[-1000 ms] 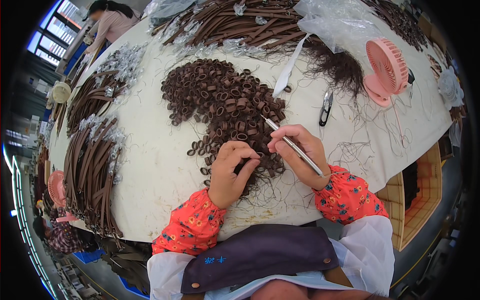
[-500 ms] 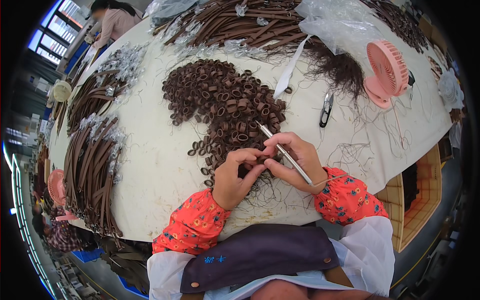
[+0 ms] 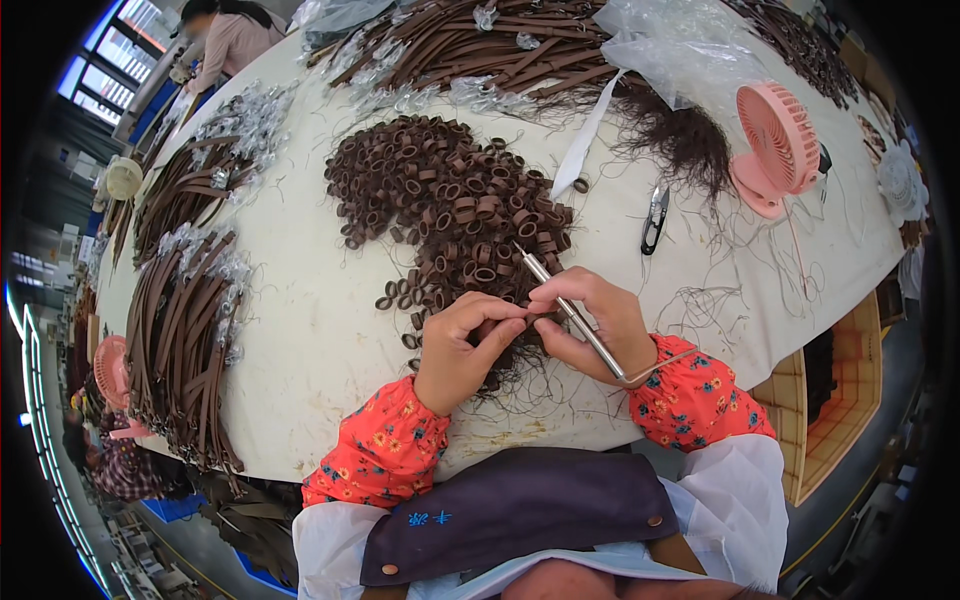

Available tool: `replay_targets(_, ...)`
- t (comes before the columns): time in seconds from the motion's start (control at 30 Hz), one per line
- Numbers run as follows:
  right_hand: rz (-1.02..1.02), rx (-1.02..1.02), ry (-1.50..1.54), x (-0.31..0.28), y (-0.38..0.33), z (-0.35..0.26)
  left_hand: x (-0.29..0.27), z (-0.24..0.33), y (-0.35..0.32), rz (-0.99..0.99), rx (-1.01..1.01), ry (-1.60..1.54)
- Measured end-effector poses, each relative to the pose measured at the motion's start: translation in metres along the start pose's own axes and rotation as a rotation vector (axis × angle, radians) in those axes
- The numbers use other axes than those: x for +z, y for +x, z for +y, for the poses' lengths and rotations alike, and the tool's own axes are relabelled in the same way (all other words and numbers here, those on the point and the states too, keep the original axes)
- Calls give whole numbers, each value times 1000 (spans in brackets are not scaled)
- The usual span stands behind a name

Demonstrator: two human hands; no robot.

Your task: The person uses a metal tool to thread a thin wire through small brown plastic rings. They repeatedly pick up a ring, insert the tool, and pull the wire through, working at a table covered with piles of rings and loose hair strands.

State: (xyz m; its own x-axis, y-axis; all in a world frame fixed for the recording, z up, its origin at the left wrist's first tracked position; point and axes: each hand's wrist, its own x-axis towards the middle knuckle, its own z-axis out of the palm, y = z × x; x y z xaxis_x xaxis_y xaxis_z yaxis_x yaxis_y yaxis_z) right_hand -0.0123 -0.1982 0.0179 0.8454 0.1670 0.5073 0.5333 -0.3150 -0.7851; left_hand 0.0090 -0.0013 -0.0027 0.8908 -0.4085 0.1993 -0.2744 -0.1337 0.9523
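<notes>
My left hand (image 3: 458,350) is closed in a pinch at the front of a heap of small brown strap loops (image 3: 470,205). Between its fingertips is a brown loop (image 3: 533,318), mostly hidden by the fingers. Fingertips of my right hand (image 3: 603,325) meet the same spot. That hand also grips a slim silver pen-shaped tool (image 3: 590,338), slanted with its thin tip up and left over the heap. From the tool's lower end a thin cord (image 3: 662,365) runs to the right sleeve. Loose dark threads (image 3: 530,380) lie under my hands.
Black thread snips (image 3: 655,220) and a pink fan (image 3: 775,150) stand to the right. A white strip (image 3: 585,140) lies behind the heap. Bundles of brown straps (image 3: 185,350) cover the left side, more straps (image 3: 470,50) the back. Wooden boxes (image 3: 840,400) stand beyond the table's right edge.
My left hand's fingers have closed up, narrowing the gap between thumb and forefinger. My right hand and the silver tool have shifted slightly; the heap looks unchanged.
</notes>
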Motion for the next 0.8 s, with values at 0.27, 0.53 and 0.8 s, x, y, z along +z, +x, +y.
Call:
replay_targets(0.27,-14,-72,-9,2,-2,0,9,5,-5,-5,-111,-366)
replay_targets(0.53,-52,-152,-36,3,0,4,9,4,-7,-16,-149,-377)
replay_targets(0.8,-27,379,607,-13,-3,-2,7,2,-8,9,-126,-218)
